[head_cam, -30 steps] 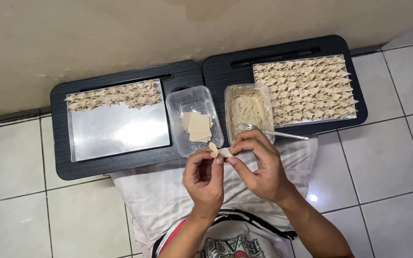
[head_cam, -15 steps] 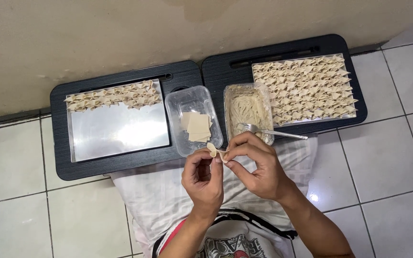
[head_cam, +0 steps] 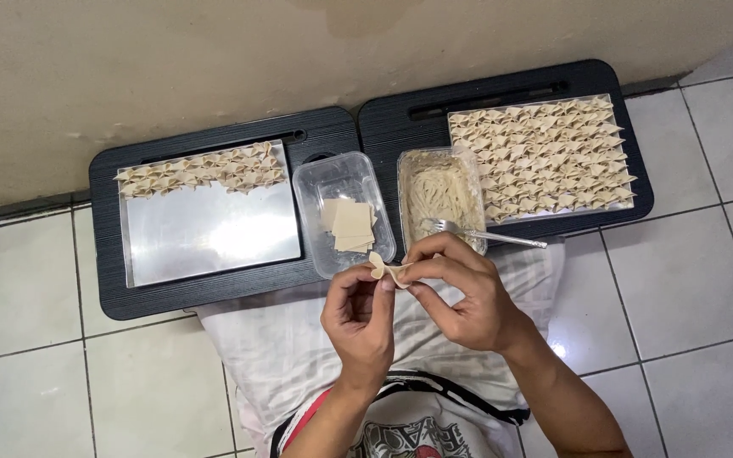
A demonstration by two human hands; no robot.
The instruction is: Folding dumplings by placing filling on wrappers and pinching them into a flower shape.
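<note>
Both hands' grip (head_cam: 390, 276) hides dumpling wrapper (head_cam: 388, 270) edges, filling.

Containers (head_cam: 345, 212) and fork (head_cam: 481, 233) crowd hands (head_cam: 417, 301) ahead — side tiles (head_cam: 680, 288) free.

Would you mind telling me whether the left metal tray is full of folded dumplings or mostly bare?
Mostly bare: the left metal tray holds folded dumplings only along its far edge; the rest shows bare metal.

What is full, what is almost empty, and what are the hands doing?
Left tray: mostly bare, one band of dumplings.
Right tray: covered.
Wrapper box: few left.
Filling box: part full, fork resting.
Left hand, right hand: pinching a wrapper.
</note>
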